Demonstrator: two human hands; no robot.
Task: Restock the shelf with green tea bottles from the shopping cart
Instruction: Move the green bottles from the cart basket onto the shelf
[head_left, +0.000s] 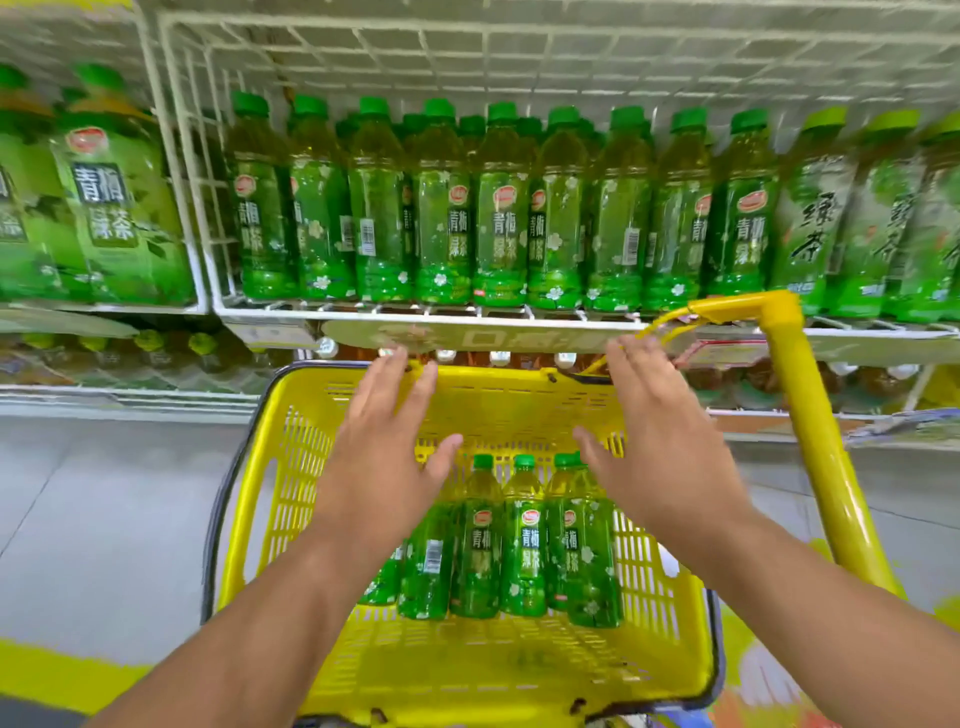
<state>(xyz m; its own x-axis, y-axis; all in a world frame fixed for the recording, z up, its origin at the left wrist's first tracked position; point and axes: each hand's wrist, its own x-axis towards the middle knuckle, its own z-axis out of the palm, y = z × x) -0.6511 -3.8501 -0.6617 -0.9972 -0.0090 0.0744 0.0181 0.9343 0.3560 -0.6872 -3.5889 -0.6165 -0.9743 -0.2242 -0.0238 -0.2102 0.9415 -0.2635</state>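
Several green tea bottles with green caps lie side by side in the yellow shopping cart basket, caps pointing toward the shelf. Both of my hands hover above the basket, palms down and fingers spread. My left hand is over the basket's left half, and my right hand is over the right half; neither touches a bottle. Behind the cart, the white wire shelf carries a full front row of matching green tea bottles.
The cart's yellow handle rises at the right, close to my right hand. Larger green tea bottles fill the shelf section at the left. A lower shelf holds other drinks. Grey floor lies left of the cart.
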